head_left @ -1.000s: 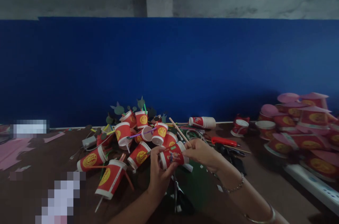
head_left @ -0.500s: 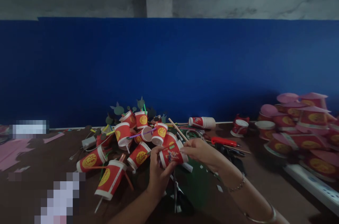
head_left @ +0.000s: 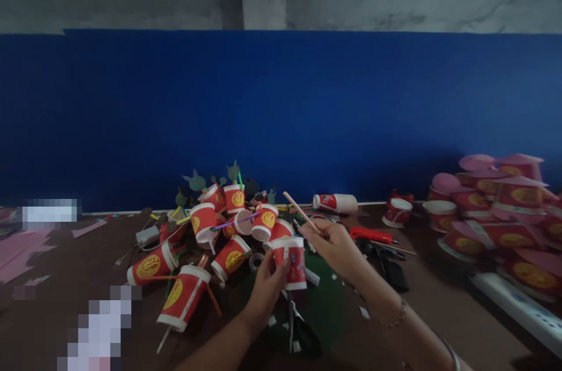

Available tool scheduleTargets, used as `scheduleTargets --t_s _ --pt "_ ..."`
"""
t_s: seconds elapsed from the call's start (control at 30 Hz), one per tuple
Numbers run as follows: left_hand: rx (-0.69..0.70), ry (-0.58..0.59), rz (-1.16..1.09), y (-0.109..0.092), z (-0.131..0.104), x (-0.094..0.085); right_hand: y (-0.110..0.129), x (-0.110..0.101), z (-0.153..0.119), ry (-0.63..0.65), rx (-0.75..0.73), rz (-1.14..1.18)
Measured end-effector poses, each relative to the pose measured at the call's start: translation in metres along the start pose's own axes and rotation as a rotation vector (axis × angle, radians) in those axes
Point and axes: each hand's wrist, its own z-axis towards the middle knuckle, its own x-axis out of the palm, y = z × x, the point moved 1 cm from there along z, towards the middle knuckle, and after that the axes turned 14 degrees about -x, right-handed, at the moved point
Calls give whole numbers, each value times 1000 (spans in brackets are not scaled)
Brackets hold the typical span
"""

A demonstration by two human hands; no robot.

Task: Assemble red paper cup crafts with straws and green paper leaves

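Note:
A red paper cup [head_left: 297, 265] with white bands at both ends is gripped by my left hand [head_left: 268, 283], fingers closed on its left side. My right hand [head_left: 327, 240], just right of the cup and above it, pinches a pale pinkish drinking straw [head_left: 299, 210] that slants up to the left. The straw is apart from the cup. Below the cup lie scissors [head_left: 295, 318] with dark handles, on a dark green patch of the table. Left of my hands, several red cups [head_left: 230, 258] with yellow emblems and straws are heaped together.
A stack of paper cups [head_left: 336, 203] lies on its side at the back. Right of it are a red-handled tool [head_left: 373, 234] and an upright cup [head_left: 397, 212]. Many cups with pink paper [head_left: 520, 189] pile at far right, behind a white power strip [head_left: 522, 309]. Pink sheets [head_left: 26, 248] lie left.
My left hand has turned the cup from tilted to nearly upright and lowered it slightly. My right hand, with the straw, has drawn away from the cup, a little right.

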Motion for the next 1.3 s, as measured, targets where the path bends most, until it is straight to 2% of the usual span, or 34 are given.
scheduleTargets --t_s 0.1,0.2,0.33,0.5,0.77,1.0,1.1,1.2,1.23,1.3 --pt "-222 13 -294 0 2 1 3 -4 -2 120 -25 -17" --pt "-337 17 -384 1 3 0 8 -4 -6 275 -53 -84" --pt "-353 54 -441 4 2 -3 16 1 -12 369 -84 -203" --pt "-351 123 -461 5 0 -1 18 10 -15 372 -83 -385" --pt "-354 153 -409 4 1 -1 17 11 -13 397 -90 -375" --pt "-301 86 -345 1 1 -1 15 16 -15 327 -82 -457" --pt "-268 90 -306 -1 1 -1 11 9 -11 348 -24 -279" --pt "-140 112 -214 -2 2 -4 1 -5 -1 299 66 -37" --pt "-79 105 -166 -2 2 -5 -5 -11 3 244 71 -19" --pt "31 70 -35 -2 3 -9 -19 -21 10 143 96 -157"
